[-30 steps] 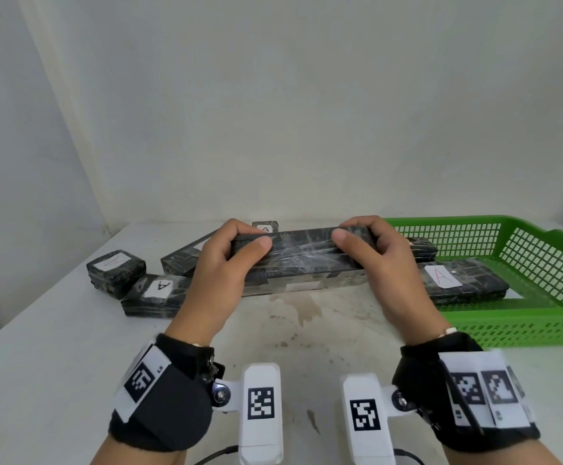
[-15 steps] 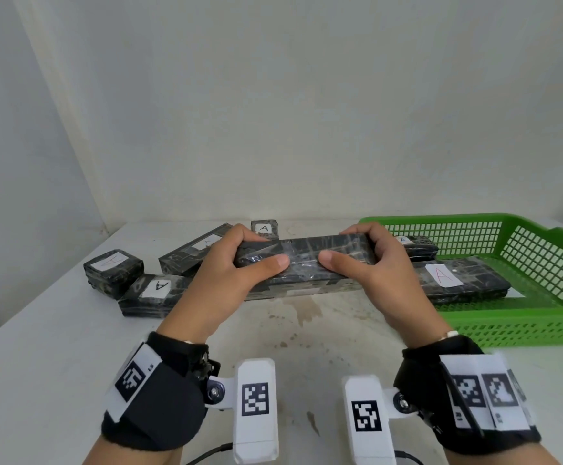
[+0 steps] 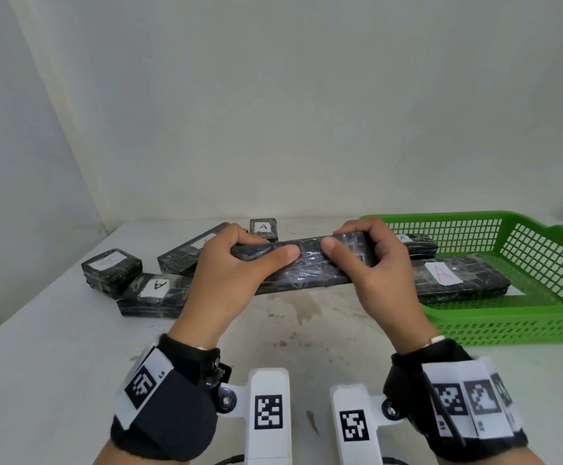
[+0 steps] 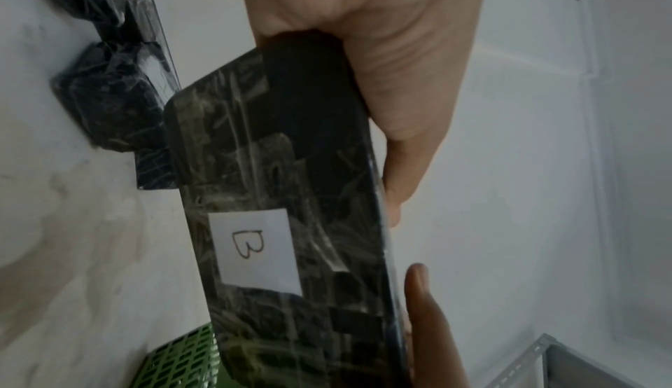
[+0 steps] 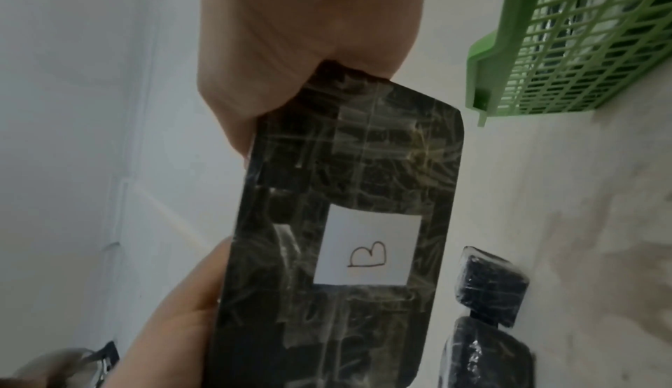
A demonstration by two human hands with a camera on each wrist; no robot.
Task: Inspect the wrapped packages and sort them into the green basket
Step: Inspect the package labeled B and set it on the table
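Both hands hold one long dark package (image 3: 307, 260) wrapped in clear film, lifted over the table's middle. My left hand (image 3: 239, 266) grips its left end and my right hand (image 3: 370, 260) grips its right end, thumbs on the near face. The wrist views show its far face with a white label marked "B" (image 4: 256, 246) (image 5: 367, 250). The green basket (image 3: 508, 317) stands at the right and holds a long package labelled "A" (image 3: 461, 276) and another package (image 3: 417, 243) behind it.
On the white table (image 3: 55, 347) at the left lie a small square package (image 3: 112, 268), a long one marked "A" (image 3: 154, 293), another long one (image 3: 189, 253) and a small "A" package (image 3: 263, 228) at the back. A white wall (image 3: 273, 112) rises behind.
The held package has been tilted and rolled in both hands, its label face turned away from me, and the thumbs have slid closer together along it.
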